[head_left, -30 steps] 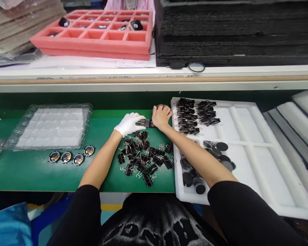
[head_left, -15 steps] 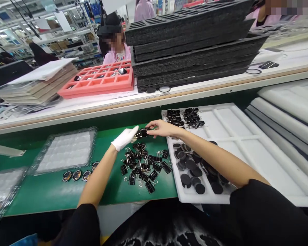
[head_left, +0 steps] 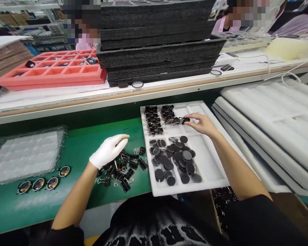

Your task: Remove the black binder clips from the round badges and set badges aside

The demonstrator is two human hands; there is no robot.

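My right hand (head_left: 202,124) is bare and pinches a black binder clip (head_left: 184,120) over the upper part of the white foam tray (head_left: 207,159). Beside that clip, rows of binder clips (head_left: 154,119) sit in the tray's upper left compartment. My left hand (head_left: 109,149), in a white glove, hovers over a loose pile of black binder clips (head_left: 125,171) on the green table (head_left: 79,143). Its thumb and fingers are apart with nothing visible between them. Black round discs (head_left: 166,160) fill the lower compartments of the tray nearest the pile.
Several round amber-tinted lens pieces (head_left: 38,184) lie left, near a clear plastic tray (head_left: 28,153). On the shelf behind stand a red foam tray (head_left: 53,80) and stacked black foam trays (head_left: 161,58). White foam sheets (head_left: 259,136) are piled on the right. Co-workers sit beyond.
My hands have parted: the right moved from the pile to over the tray with a binder clip, while the left let go and stayed by the pile. The view has turned right.
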